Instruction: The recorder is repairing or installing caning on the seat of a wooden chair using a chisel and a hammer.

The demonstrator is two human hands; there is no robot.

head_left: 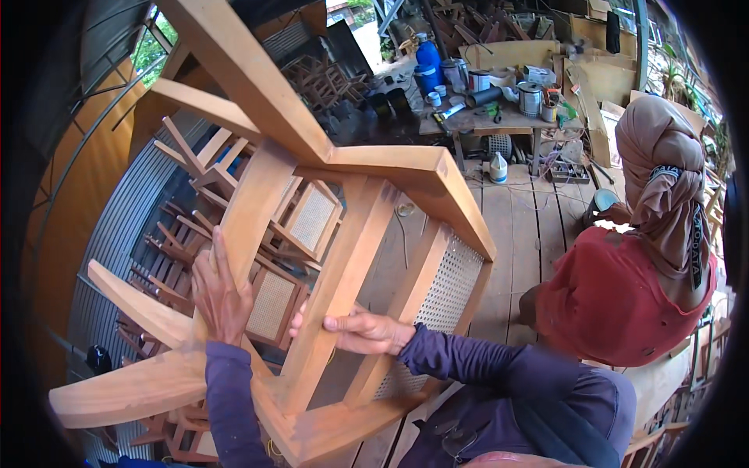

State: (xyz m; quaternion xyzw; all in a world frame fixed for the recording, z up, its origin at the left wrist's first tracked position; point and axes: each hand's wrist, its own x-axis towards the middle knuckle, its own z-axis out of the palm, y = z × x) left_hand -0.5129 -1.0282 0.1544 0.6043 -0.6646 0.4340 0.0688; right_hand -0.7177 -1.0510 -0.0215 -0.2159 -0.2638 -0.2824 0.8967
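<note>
A large unpainted wooden chair frame (335, 269) is tilted up in front of me, its legs and armrests pointing up and to the left. A woven cane panel (451, 282) fills its right section. My right hand (360, 331) is closed around a middle rail of the chair, thumb on the near face and fingertips showing past the left edge. Against the wide board on the left lies my left hand (218, 292), its fingers stretched out along the wood. The left palm is partly hidden.
A person in a red shirt (624, 300) and headwrap sits close on my right, beside a can (602, 201). Beyond is a low workbench (507, 118) with paint cans and a blue jug (428, 56). A white bottle (498, 168) stands on the plank floor. Several chairs (312, 218) crowd the left.
</note>
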